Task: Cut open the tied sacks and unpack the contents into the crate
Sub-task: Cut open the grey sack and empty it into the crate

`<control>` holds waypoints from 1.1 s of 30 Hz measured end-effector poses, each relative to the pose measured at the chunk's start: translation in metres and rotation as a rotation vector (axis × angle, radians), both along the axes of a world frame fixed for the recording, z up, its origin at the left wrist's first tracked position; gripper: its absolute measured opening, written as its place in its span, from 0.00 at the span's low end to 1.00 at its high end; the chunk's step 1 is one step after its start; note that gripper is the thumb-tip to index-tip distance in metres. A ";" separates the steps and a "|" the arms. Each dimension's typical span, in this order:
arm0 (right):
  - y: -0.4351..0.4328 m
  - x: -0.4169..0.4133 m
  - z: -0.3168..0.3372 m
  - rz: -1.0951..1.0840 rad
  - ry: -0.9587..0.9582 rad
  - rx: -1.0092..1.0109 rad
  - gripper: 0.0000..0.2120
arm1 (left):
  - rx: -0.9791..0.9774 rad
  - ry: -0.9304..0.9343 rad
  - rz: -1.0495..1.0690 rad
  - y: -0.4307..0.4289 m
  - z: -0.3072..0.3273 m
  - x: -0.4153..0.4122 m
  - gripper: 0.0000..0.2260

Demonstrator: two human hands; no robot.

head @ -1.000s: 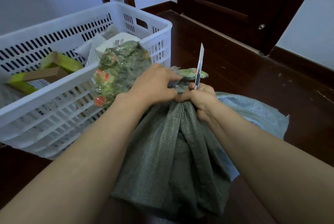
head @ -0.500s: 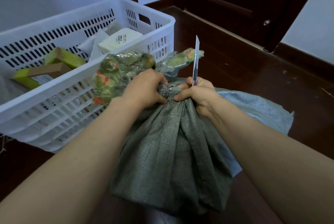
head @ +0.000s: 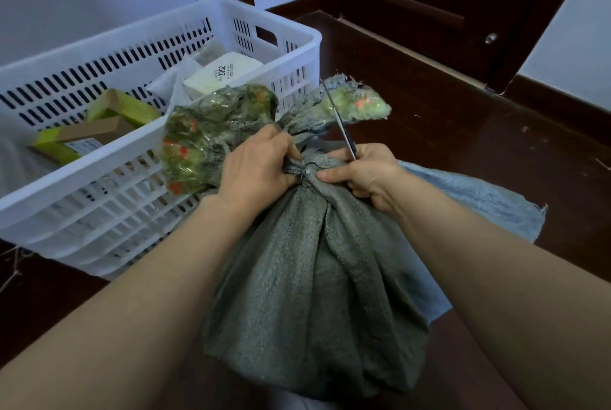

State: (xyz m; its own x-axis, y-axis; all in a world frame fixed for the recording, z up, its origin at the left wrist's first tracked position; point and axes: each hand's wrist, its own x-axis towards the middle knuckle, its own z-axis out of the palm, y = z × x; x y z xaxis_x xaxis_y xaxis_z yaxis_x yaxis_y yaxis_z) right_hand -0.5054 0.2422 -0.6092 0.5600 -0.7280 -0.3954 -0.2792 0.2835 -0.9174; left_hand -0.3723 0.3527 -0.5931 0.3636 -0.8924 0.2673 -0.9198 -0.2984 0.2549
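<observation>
The grey sack [head: 314,277] is stood on the floor [head: 463,112] betw. both forearms, just right of the white crate [head: 158,36]. Its tied neck [head: 306,172] sits directly betw. the two hands and is touched by both. The neck is gripped from the left by the left hand [head: 258,168], fingers [head: 284,145] curled tight round the bunched cloth, just below the flared green-and-red printed mouth. A knife [head: 342,126] is held in the right hand [head: 367,174], fingers wrapped round the handle, w/ the thumb laid against the neck beside the tie. The blade is pointed up and away, tilted left, and crosses in front of the frayed sack flap. Whether the edge touches the tie can't be told. A pale blue sack [head: 479,204] is spread flat on the floor under and right of the grey one. Inside the crate, a white box [head: 224,74] and green-and-brown boxes [head: 99,125] are seen, approx. mid-crate.
</observation>
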 end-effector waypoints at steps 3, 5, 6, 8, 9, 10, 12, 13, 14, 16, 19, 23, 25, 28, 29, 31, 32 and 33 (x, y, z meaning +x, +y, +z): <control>0.000 0.001 -0.004 -0.062 0.000 0.029 0.14 | 0.056 0.261 -0.030 -0.004 0.003 0.001 0.14; 0.000 0.000 -0.005 -0.055 0.004 0.044 0.13 | 0.066 0.361 -0.004 -0.004 -0.001 0.001 0.16; 0.000 0.000 -0.005 -0.047 0.012 0.044 0.14 | 0.064 0.376 0.010 -0.003 -0.004 0.001 0.16; 0.001 -0.001 -0.003 -0.022 0.052 0.036 0.14 | 0.067 0.388 0.027 -0.003 -0.010 0.000 0.14; 0.001 -0.002 -0.002 -0.006 0.081 0.031 0.14 | 0.087 0.389 0.024 -0.002 -0.013 0.000 0.13; 0.003 -0.002 0.000 0.007 0.105 0.025 0.13 | 0.113 0.382 0.014 -0.002 -0.016 0.001 0.13; 0.004 -0.003 0.008 -0.002 0.119 -0.014 0.11 | 0.152 0.357 -0.007 0.000 -0.022 0.003 0.13; 0.004 -0.004 0.014 -0.023 0.118 -0.052 0.13 | 0.155 0.346 -0.010 0.001 -0.024 0.004 0.13; 0.004 -0.004 0.019 -0.046 0.121 -0.095 0.16 | 0.149 0.335 -0.009 0.002 -0.026 0.004 0.13; 0.005 -0.005 0.026 -0.053 0.124 -0.148 0.16 | 0.132 0.305 -0.011 0.002 -0.029 0.004 0.13; 0.014 -0.009 0.026 0.069 0.137 -0.049 0.16 | 0.109 0.272 -0.005 0.001 -0.031 0.002 0.13; 0.027 -0.014 0.020 0.202 0.170 0.152 0.11 | 0.087 0.242 -0.016 0.002 -0.033 -0.001 0.14; 0.032 -0.013 0.017 0.194 0.166 0.153 0.10 | 0.090 0.255 -0.038 0.003 -0.033 0.000 0.13; 0.033 -0.009 0.006 0.112 0.197 -0.030 0.08 | 0.104 0.311 -0.062 0.001 -0.032 0.003 0.11; 0.031 -0.007 0.002 0.101 0.232 -0.116 0.08 | 0.108 0.327 -0.061 0.001 -0.032 0.004 0.11; 0.028 -0.005 -0.006 0.115 0.321 -0.268 0.09 | 0.110 0.355 -0.053 0.000 -0.031 0.005 0.11; 0.028 -0.005 -0.010 0.134 0.364 -0.324 0.11 | 0.112 0.372 -0.052 0.000 -0.031 0.005 0.12; 0.028 -0.005 -0.014 0.152 0.407 -0.367 0.13 | 0.116 0.392 -0.054 0.000 -0.030 0.005 0.12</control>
